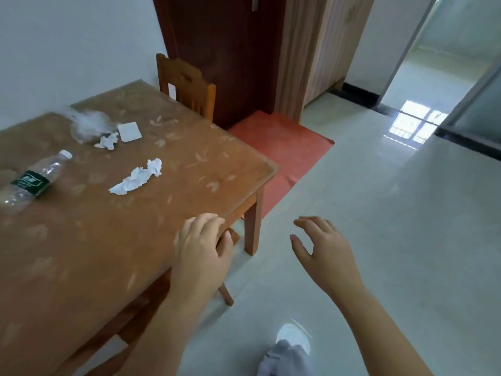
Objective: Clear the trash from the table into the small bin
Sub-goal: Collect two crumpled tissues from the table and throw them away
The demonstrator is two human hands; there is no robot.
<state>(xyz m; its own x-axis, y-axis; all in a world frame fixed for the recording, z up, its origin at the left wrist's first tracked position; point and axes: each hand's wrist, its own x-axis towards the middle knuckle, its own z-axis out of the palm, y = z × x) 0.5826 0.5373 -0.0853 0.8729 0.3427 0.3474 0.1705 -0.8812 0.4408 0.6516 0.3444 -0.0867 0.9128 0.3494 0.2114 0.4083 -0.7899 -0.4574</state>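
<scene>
The table [95,240] carries a bottle [32,180] and crumpled tissue [137,177]. Our left hand [202,248] and right hand [325,248] are spread, empty-gripped; we advise reaching the tissue first.

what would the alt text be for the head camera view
Two empty hands, left hand at the edge of a wooden table and right hand over the floor. On the table lie a plastic bottle, crumpled tissues, a clear plastic bag and a white card; no bin is visible.
</scene>
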